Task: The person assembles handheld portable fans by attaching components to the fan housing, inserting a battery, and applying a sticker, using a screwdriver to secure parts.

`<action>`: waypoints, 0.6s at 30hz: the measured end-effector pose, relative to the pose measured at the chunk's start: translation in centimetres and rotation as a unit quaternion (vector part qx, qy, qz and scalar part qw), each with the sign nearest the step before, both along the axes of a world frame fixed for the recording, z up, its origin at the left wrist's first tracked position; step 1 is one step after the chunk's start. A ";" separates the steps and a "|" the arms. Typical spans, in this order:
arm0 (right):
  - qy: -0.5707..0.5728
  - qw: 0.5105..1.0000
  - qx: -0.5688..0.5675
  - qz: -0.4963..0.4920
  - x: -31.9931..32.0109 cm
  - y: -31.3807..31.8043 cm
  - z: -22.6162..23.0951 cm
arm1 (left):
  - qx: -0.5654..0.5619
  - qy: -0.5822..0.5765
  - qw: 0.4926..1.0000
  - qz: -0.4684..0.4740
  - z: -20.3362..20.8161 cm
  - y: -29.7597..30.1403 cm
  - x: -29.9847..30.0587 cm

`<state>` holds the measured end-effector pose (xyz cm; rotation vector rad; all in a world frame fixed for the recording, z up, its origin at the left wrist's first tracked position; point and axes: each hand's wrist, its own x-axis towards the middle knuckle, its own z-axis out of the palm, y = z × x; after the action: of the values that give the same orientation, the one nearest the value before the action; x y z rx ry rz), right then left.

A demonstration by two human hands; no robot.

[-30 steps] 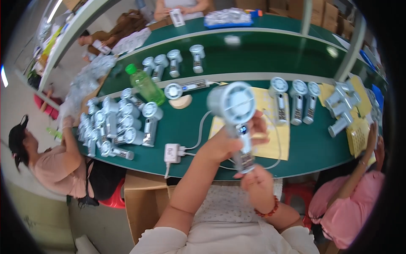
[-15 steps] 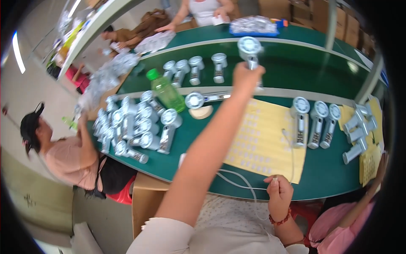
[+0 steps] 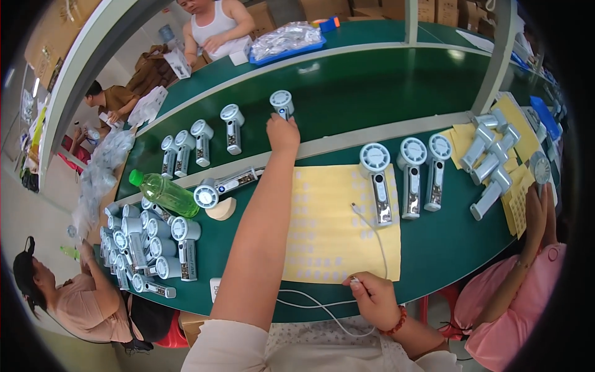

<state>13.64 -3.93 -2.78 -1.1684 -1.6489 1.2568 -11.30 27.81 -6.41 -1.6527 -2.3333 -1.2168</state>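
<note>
My left hand [image 3: 283,131] reaches to the far green ledge, closed around the handle of a pale blue handheld fan [image 3: 281,101] that stands there upright. To its left several similar fans [image 3: 232,127] stand in a row. My right hand [image 3: 375,301] is closed near the table's front edge, thumb and finger pinched together. A tiny whitish spot shows at its fingertips, too small to name. A white cable [image 3: 376,239] runs behind this hand, its plug lying on a yellow sheet of small pale stickers [image 3: 310,223]. One fan [image 3: 226,184] lies beside my left forearm.
A pile of fans [image 3: 139,239] and a green bottle [image 3: 167,193] are at left. Three fans [image 3: 411,183] lie on the right, with more fans [image 3: 489,155] on yellow sheets beyond. A co-worker's hand [image 3: 538,204] holds a fan there. A white box-shaped device [image 3: 215,288] sits by my forearm.
My left hand has brought the fan down onto the far ledge, at the right end of the row. The view has swung to the right. My right hand stays pinched at the front edge.
</note>
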 end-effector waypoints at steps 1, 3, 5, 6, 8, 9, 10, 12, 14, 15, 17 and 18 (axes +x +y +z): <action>-0.001 1.000 0.004 0.015 -0.1 0.1 0.3 | 0.022 0.037 0.999 -0.002 -0.2 -0.2 -0.5; 0.000 1.000 0.010 0.028 0.0 0.4 0.2 | 0.021 0.088 0.992 0.093 1.9 -2.0 2.1; 0.017 0.999 0.018 0.020 0.1 0.5 0.0 | 0.024 0.181 0.983 0.013 3.4 -4.5 4.1; 0.018 0.999 0.021 0.020 0.2 0.5 -0.1 | 0.019 0.225 0.973 -0.034 4.1 -6.2 5.6; 0.018 0.999 0.035 0.013 0.2 0.4 -0.3 | -0.121 0.202 0.966 -0.105 4.6 -10.5 9.5; 0.018 0.999 0.046 0.004 0.1 0.4 -0.5 | -0.191 0.177 0.955 -0.140 5.1 -12.2 11.3; -0.006 0.999 0.048 0.013 0.1 0.2 -0.7 | -0.246 0.164 0.937 -0.186 6.0 -13.9 12.4; 0.018 0.997 0.076 0.009 -0.1 0.1 -0.8 | -0.319 0.176 0.901 -0.234 5.7 -15.6 13.8; 0.026 0.996 0.088 -0.001 -0.2 -0.2 -0.9 | -0.260 0.172 0.914 -0.261 4.2 -16.1 15.0; 0.028 0.996 0.085 -0.006 -0.2 -0.2 -0.8 | -0.181 0.131 0.934 -0.278 3.5 -16.1 15.3; 0.021 0.996 0.089 -0.004 0.0 -0.6 -0.6 | -0.116 0.099 0.949 -0.275 3.8 -16.9 16.4; 0.027 0.994 0.104 -0.017 0.0 -0.9 -0.8 | -0.113 0.100 0.950 -0.272 3.5 -17.1 16.6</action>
<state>13.60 -4.80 -3.59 -1.0222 -1.6691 1.0575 5.31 10.74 -2.86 -2.4786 -2.0190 -0.7891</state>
